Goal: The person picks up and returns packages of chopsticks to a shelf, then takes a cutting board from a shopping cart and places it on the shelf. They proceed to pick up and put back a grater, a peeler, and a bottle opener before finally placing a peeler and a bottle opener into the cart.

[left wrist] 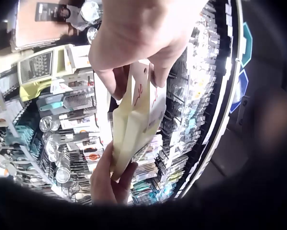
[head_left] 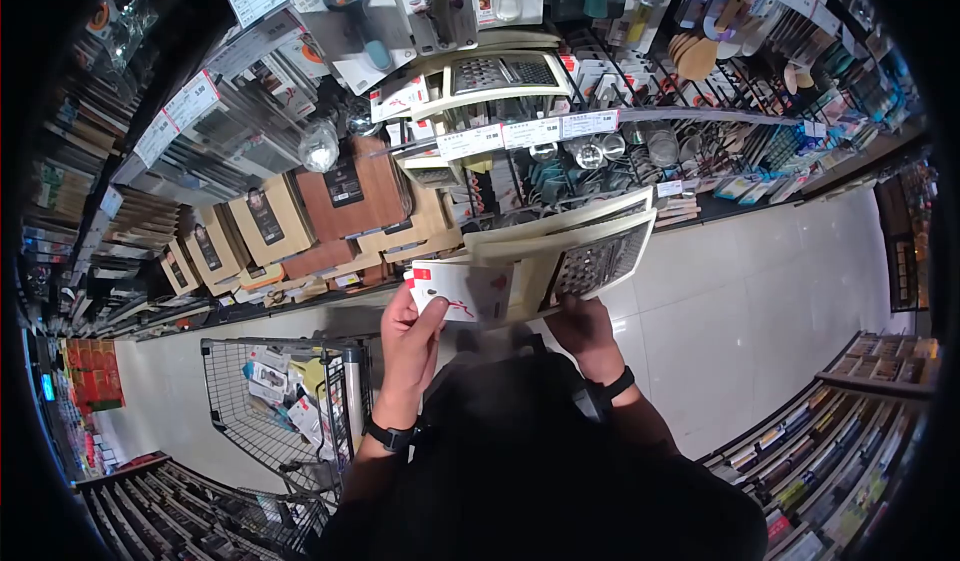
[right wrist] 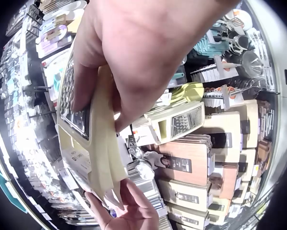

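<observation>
Several cream graters [head_left: 600, 256] with metal grating plates are held together in front of the body in the head view. My left hand [head_left: 410, 346] pinches the white card end [head_left: 460, 291], thumb on its face. The right hand [head_left: 585, 336] grips the lower edge near the metal plate. Seen from the left wrist, the graters [left wrist: 134, 124] are edge-on between the left hand [left wrist: 141, 38] and the right hand [left wrist: 110, 182]. In the right wrist view the right hand [right wrist: 129, 52] grips the grater body [right wrist: 103, 129], and the left hand [right wrist: 129, 211] holds the card end.
A shelf rack ahead carries another cream grater [head_left: 500, 76], hanging utensils, price labels [head_left: 530, 133] and wooden cutting boards [head_left: 350, 196]. A wire shopping cart [head_left: 235, 401] with packaged items stands at the left. Tiled floor [head_left: 700, 311] lies to the right, with a low shelf [head_left: 840, 461] behind.
</observation>
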`<state>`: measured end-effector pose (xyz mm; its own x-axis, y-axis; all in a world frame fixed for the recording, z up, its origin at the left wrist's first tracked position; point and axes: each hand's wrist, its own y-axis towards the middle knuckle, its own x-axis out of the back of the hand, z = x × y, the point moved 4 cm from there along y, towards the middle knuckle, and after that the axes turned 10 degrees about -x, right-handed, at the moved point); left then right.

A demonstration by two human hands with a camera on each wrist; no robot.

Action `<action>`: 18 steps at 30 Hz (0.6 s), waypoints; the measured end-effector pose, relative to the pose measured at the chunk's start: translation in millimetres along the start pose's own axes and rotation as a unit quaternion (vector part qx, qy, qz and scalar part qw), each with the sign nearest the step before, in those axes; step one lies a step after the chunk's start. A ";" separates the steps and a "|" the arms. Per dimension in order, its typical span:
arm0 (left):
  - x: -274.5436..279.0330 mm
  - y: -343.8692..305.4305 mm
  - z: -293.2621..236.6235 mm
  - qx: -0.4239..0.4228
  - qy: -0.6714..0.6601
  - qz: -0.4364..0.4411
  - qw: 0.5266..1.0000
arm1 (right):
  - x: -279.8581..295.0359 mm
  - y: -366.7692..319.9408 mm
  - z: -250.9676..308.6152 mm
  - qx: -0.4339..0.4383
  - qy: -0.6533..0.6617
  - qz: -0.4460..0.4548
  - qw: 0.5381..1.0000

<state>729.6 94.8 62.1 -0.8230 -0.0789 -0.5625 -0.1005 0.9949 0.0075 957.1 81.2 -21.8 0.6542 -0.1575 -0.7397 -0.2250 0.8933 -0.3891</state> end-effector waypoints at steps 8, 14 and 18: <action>10.3 13.1 -8.0 -0.065 0.170 0.009 0.983 | -28.6 4.8 -5.1 -0.107 0.027 0.081 0.991; 23.3 32.8 -46.7 -0.101 0.386 0.066 0.915 | -59.6 -32.7 42.8 -0.254 -0.549 0.275 0.747; 20.3 33.6 -51.4 -0.103 0.492 0.204 0.840 | -94.6 -23.8 82.0 0.024 -0.536 0.234 0.811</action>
<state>680.8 123.4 93.5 -0.8664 0.1510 0.4759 0.2902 0.9279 0.2341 959.8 109.4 102.5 0.7631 0.6366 0.1113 -0.6178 0.7692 -0.1633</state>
